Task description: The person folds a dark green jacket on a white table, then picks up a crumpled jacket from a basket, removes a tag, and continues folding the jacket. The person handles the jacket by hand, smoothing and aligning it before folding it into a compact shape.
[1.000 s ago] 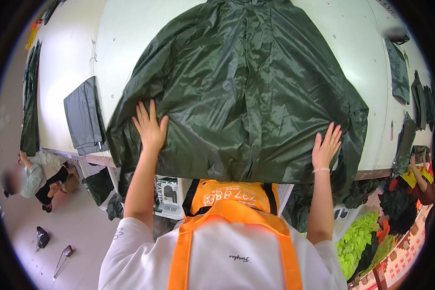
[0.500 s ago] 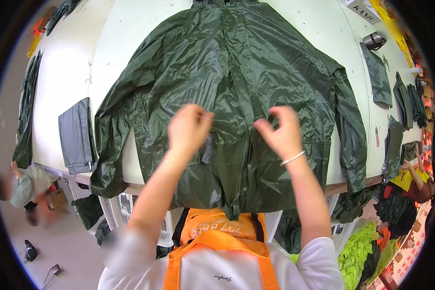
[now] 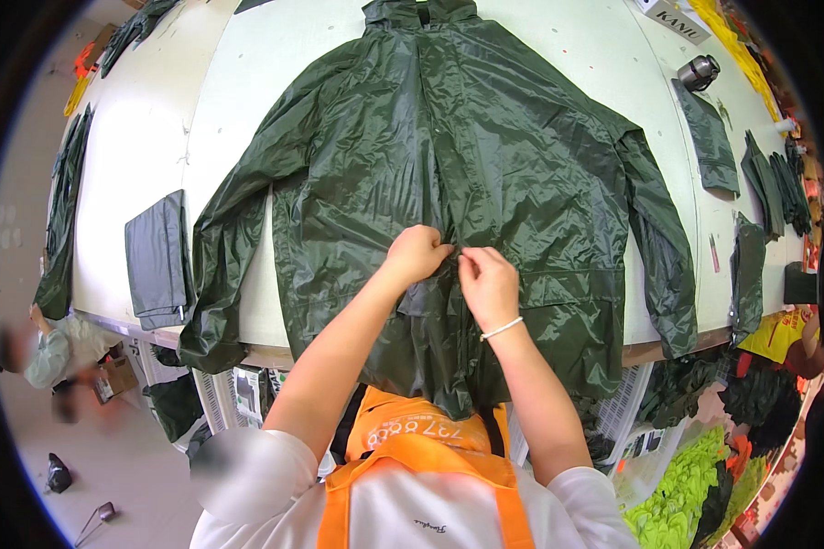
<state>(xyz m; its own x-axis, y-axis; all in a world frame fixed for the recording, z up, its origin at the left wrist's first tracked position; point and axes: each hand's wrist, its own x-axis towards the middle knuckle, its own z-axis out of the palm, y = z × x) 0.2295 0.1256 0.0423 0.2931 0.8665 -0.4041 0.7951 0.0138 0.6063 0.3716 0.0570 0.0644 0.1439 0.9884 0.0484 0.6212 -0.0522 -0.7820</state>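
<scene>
A dark green rain jacket (image 3: 522, 165) lies spread front up, its collar at the far side and its sleeves out to both sides. Its lower hem hangs over the near table edge. My left hand (image 3: 419, 254) pinches the jacket's front at the centre opening, a little below the middle. Close beside it, my right hand (image 3: 490, 285) also has its fingertips closed on the fabric along that front edge. Whether a snap or zip sits between the fingers is too small to make out.
The white table (image 3: 224, 101) carries a folded grey-green garment (image 3: 156, 261) at left and more folded pieces (image 3: 710, 137) at right. A metal flask (image 3: 699, 72) stands at the far right. White plastic crates (image 3: 215, 403) are below the table; bright green garments (image 3: 687, 480) lie lower right.
My hands, apart above the jacket before, have come together at its front opening and closed on the fabric. The view has shifted slightly, showing more of the collar.
</scene>
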